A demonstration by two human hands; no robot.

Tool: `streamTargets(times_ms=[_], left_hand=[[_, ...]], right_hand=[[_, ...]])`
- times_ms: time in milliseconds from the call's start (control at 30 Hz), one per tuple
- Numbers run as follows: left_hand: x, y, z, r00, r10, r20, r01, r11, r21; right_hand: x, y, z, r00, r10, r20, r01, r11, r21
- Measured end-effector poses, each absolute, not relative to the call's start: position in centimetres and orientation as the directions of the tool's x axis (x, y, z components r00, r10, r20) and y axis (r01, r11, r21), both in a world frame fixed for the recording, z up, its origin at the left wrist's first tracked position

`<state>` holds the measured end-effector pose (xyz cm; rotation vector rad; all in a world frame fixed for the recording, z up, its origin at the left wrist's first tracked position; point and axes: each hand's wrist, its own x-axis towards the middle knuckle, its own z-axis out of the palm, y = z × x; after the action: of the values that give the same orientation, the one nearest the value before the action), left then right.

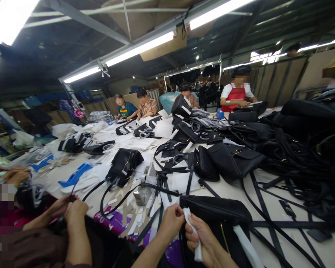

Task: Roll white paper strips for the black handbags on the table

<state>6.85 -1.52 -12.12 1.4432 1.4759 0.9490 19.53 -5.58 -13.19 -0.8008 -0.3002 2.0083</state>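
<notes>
My left hand [171, 222] and my right hand [203, 238] are close together at the table's near edge. Both are closed on a narrow white strip [192, 234] that runs from between my left fingers down through my right fist. Just behind them lies a flat black bag [217, 210] with thin black straps [268, 212] trailing across the table [270, 193]. A small metal-grey object [141, 193] sits to the left of my hands among paper strips.
A co-worker's hands [69, 210] work close at my left. Black bags [124, 163] and a big heap of black bags [309, 149] at the right cover the long table. White paper pieces [142, 143] lie about. Several people [237, 93] sit at the far end.
</notes>
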Motion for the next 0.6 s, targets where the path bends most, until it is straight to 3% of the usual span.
streamTargets(times_ms=[100,233,367,600], left_hand=[[6.4,-2.8,-12.2,-0.034,0.999,-0.03,0.405,0.041,0.913],[6.7,-7.7,-14.2,-0.114,0.982,-0.153,0.242,0.177,0.954],[7.8,-11.8,-16.4,-0.08,0.962,-0.262,0.114,0.27,0.956],[9.0,-11.4,-15.6,-0.005,0.95,-0.312,0.095,0.311,0.946]], right_hand=[[19.2,-5.8,-13.3,-0.275,0.854,-0.442,-0.613,-0.51,-0.604],[18.8,-5.9,-13.5,-0.187,0.882,-0.432,-0.585,-0.453,-0.673],[18.2,-6.1,-13.7,-0.125,0.909,-0.397,-0.569,-0.393,-0.722],[17.7,-6.2,-13.9,-0.104,0.907,-0.407,-0.542,-0.395,-0.742]])
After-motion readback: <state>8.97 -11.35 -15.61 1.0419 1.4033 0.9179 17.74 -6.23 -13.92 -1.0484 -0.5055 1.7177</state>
